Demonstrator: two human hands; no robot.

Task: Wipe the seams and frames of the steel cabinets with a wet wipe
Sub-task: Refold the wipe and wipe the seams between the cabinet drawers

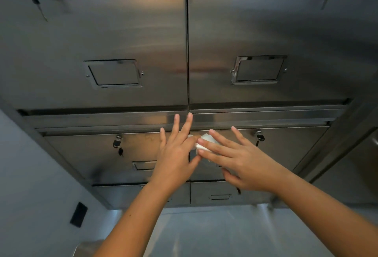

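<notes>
Flat-fingered right hand [235,162] presses the wipe [204,144] at the cabinet seam [190,192], left hand [176,154] hold unclear; the bunched wipe may slip off the seam.

The wet wipe [204,141] is a small, white, crumpled wad. It lies under the straight fingers of the right hand [241,162], and the left hand [176,158] nips it with its bent forefinger and thumb. The brushed steel cabinets [122,32] stand behind both hands. Their dark vertical seam [187,52] rises above the left fingertips, and the horizontal frame rail [266,116] crosses just beyond them.

Institutional storage room: bank of steel cabinets [122,32], small padlocks [117,144] (keys [121,151] dangling), framed label holders [258,69].
</notes>
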